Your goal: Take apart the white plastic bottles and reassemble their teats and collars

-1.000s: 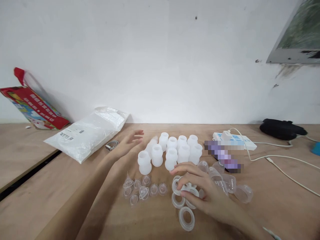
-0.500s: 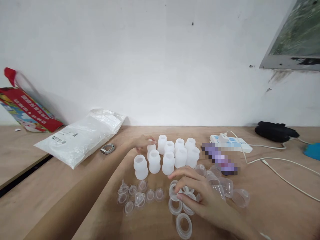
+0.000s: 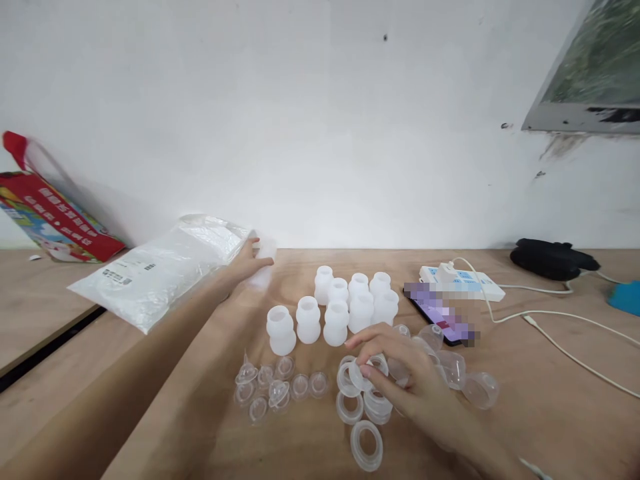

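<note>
My left hand [image 3: 243, 265] reaches to the back left, next to a plastic bag [image 3: 160, 267]. Its fingers are closed on a white silicone bulb piece [image 3: 264, 261], which is blurred. Several more white bulb pieces [image 3: 340, 307] stand in two rows at the middle of the wooden table [image 3: 550, 413]. My right hand [image 3: 405, 380] rests over a pile of clear rings [image 3: 364, 427] and pinches one clear ring [image 3: 356, 375] between thumb and fingers. Small clear valves [image 3: 275, 390] lie to the left of the rings. Clear cups [image 3: 473, 387] lie just right of my right hand.
A phone [image 3: 440, 315] and a white power strip [image 3: 463, 280] with cables lie at the right. Further right are a black object [image 3: 553, 257] and a blue thing [image 3: 625, 297]. A red package [image 3: 50, 213] leans on the wall at the left. A dark gap [image 3: 50, 340] splits the table there.
My left hand took one white bulb piece from the back row and carried it left toward the plastic bag. My right hand lifted a clear ring slightly from the pile.
</note>
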Motion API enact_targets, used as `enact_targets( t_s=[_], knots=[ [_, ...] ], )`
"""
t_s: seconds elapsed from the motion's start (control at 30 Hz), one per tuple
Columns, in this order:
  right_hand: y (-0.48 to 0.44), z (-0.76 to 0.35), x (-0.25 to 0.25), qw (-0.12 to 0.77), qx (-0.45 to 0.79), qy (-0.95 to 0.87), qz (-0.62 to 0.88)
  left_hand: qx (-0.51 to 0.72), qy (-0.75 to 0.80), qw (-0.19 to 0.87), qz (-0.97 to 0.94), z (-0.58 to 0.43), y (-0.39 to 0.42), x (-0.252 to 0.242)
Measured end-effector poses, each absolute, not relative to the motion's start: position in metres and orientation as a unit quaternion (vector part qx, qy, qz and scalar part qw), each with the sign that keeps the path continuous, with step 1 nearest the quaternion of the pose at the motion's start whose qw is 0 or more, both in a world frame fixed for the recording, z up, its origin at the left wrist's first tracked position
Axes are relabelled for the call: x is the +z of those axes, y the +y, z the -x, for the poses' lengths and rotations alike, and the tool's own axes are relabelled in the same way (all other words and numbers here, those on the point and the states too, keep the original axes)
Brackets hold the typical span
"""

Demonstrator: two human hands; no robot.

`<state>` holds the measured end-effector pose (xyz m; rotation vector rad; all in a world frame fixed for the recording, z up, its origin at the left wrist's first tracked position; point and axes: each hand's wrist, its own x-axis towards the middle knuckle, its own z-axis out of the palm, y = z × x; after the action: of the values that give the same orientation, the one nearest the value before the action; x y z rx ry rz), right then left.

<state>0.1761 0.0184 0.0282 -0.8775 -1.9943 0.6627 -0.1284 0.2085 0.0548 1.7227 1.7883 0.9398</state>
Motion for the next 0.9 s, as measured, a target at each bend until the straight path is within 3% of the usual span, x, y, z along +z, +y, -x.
enact_targets(
  t_s=[0.2, 0.3, 0.37, 0.5, 0.7, 0.83, 0.9],
  knots=[
    [0.017, -0.177, 0.025, 0.472, 0.285, -0.736, 0.392, 0.368, 0.528, 0.237, -0.728, 0.101, 0.115, 0.083],
    [0.013, -0.175, 0.023, 0.496, 0.329, -0.704, 0.388, 0.311, 0.471, 0.165, -0.809, 0.07, 0.059, 0.068],
    [0.01, -0.172, 0.022, 0.485, 0.35, -0.703, 0.385, 0.241, 0.443, 0.185, -0.844, 0.05, 0.034, 0.05],
    [0.007, -0.165, 0.025, 0.439, 0.353, -0.687, 0.459, 0.244, 0.423, 0.184, -0.853, 0.019, 0.014, 0.022],
    [0.005, -0.168, 0.043, 0.438, 0.424, -0.65, 0.454, 0.218, 0.441, 0.444, -0.749, 0.013, 0.001, 0.035],
    [0.003, -0.169, 0.049, 0.464, 0.469, -0.642, 0.392, 0.182, 0.328, 0.688, -0.622, 0.018, 0.003, 0.05],
    [0.006, -0.166, 0.045, 0.48, 0.47, -0.639, 0.375, 0.16, 0.274, 0.761, -0.567, 0.017, 0.009, 0.05]
  ],
)
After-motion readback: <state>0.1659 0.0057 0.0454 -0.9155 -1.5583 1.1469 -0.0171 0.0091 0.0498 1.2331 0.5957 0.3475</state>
